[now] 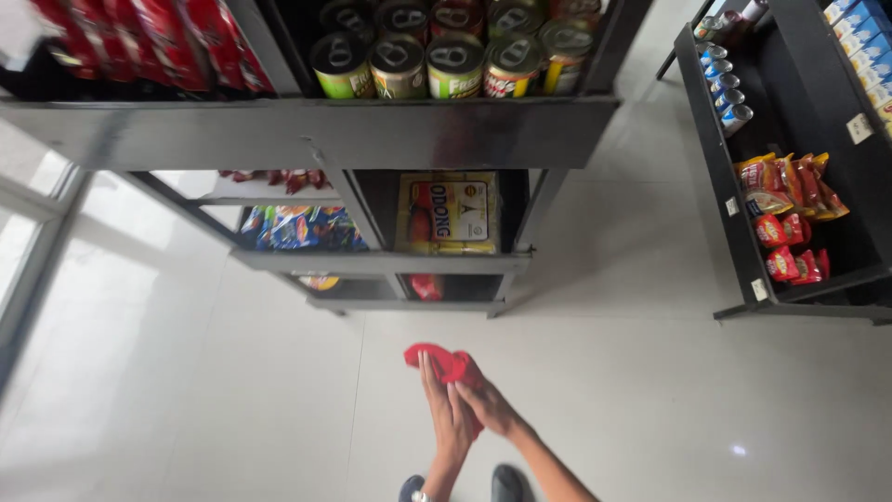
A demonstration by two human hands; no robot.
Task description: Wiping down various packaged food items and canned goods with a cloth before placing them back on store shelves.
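Left hand (444,409) is lying flat w/ fingers stretched out straight, palm pressing against the red cloth (444,361); right hand (487,405) is coming in from the other side, fingers curling round the same cloth, so both are gripping it between them. Cloth is bunching up past the fingertips, w/ a bit showing red below the right hand's knuckles too. Directly beneath the hands, two dark shoes (509,483) are standing on the pale tiled floor (232,400), which is reflecting light. Ahead of the hands, a dark metal shelf unit (372,130) is rising toward the camera: top tier is carrying rows of ring-pull cans (427,60), w/ red packets (149,42) to the left of them; lower tier is holding a yellow box (448,212) and colourful wrapped snacks (297,228) beside it; bottom tier contents are too dim to tell apart, something red there. Well off to the right of the hands, a second dark rack (734,223) is holding red-and-yellow snack bags (790,218), w/ a line of small cans (725,88) further along and blue cartons (864,46) at the far edge.
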